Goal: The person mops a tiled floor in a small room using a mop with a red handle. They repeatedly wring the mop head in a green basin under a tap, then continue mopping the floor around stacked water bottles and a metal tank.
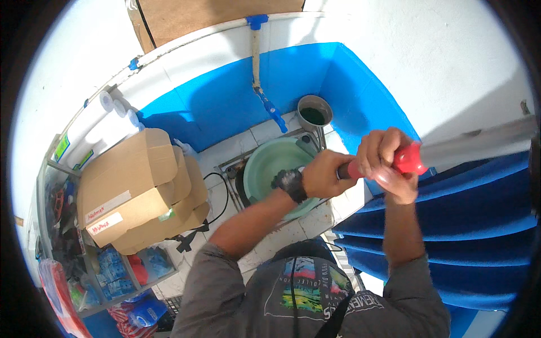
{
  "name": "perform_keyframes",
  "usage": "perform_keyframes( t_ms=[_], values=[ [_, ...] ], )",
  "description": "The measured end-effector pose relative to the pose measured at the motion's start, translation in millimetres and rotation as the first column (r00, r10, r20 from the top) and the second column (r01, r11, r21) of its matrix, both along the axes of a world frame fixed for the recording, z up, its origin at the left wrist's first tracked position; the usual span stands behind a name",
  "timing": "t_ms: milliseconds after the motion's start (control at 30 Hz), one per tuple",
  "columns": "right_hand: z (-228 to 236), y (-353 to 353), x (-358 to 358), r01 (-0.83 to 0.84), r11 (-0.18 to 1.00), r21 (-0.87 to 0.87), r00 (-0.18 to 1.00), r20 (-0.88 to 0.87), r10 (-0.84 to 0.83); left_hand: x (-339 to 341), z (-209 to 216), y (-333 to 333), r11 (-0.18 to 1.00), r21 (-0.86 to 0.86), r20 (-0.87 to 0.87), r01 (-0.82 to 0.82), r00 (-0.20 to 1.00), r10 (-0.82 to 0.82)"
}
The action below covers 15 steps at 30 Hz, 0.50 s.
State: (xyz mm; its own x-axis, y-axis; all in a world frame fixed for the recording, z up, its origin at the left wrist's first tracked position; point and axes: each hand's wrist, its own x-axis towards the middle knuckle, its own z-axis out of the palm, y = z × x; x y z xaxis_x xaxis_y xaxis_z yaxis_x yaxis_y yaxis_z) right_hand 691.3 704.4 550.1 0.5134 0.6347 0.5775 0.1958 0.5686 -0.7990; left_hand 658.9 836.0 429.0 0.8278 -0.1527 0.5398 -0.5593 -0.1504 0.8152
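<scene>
Above the right side of the basin, both my hands are closed around one long red object (412, 158) with a flared, lobed end and a dark stem. Its exact kind is not clear. My left hand (326, 174) grips near the dark stem, and a black watch (292, 185) sits on that wrist. Wrapped around the red part is my right hand (387, 160), its fingers hiding much of it. Beneath my left forearm a pale green basin (262, 159) rests in the sink, partly covered by my arm.
A blue tap (273, 114) hangs over the sink beside a grey-brown pot (314, 112). Cardboard boxes (135, 188) and white rolls (93, 127) stand at left, above a shelf of packets (115, 273). A blue curtain (445, 231) hangs at right; a black cable (226, 197) crosses the tiles.
</scene>
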Motion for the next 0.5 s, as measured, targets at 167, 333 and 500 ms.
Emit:
perform_keyframes(
  t_ms=[167,333,500],
  values=[
    [30.5,-2.7,29.0,-0.34,0.935,-0.097,0.94,0.003,0.342,17.9,24.3,6.6,0.965,-0.052,-0.028,0.257,0.966,-0.258],
    [4.5,-2.7,7.5,-0.134,0.983,-0.127,0.989,-0.087,0.124,4.9,1.2,0.5,0.998,-0.068,0.033,-0.014,0.999,0.016],
    [-42.7,-0.5,-22.4,0.16,0.987,-0.034,0.986,0.061,-0.157,-19.1,-38.2,-14.1,0.978,-0.106,-0.015,-0.178,0.984,0.178]
  ],
)
